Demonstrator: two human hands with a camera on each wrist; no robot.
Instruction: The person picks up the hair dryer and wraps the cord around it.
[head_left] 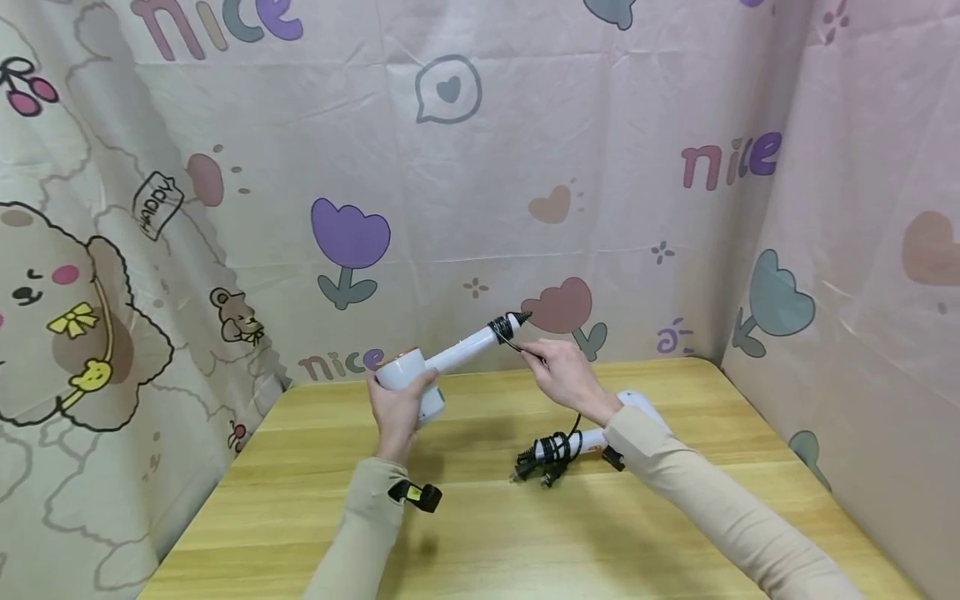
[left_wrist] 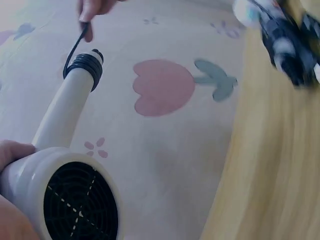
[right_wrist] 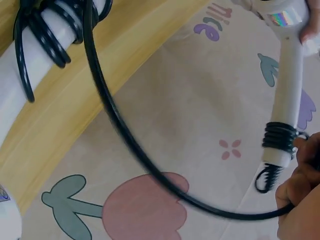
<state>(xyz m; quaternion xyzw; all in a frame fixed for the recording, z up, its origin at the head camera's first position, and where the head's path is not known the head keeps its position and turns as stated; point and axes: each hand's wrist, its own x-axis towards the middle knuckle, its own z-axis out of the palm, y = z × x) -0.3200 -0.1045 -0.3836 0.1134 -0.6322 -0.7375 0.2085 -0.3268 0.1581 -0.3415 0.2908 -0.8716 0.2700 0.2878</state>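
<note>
A white hair dryer (head_left: 463, 350) is held up above the table, its handle slanting up to the right. My left hand (head_left: 396, 410) grips it by the body; the black intake grille (left_wrist: 80, 202) shows in the left wrist view. Black cord (right_wrist: 279, 137) is wound in several turns near the handle's end. My right hand (head_left: 566, 375) pinches this cord just beside the handle tip. From that hand a length of cord (right_wrist: 135, 147) hangs in a loop toward the table. Beneath the right forearm lies a second white hair dryer (head_left: 592, 440), partly hidden by the sleeve.
The second dryer's handle is wrapped in a black cord (head_left: 553, 450), with plug ends (head_left: 525, 468) lying at its left. Both dryers are over a wooden table (head_left: 300, 517). A printed cloth (head_left: 480, 183) hangs behind the table and along both sides.
</note>
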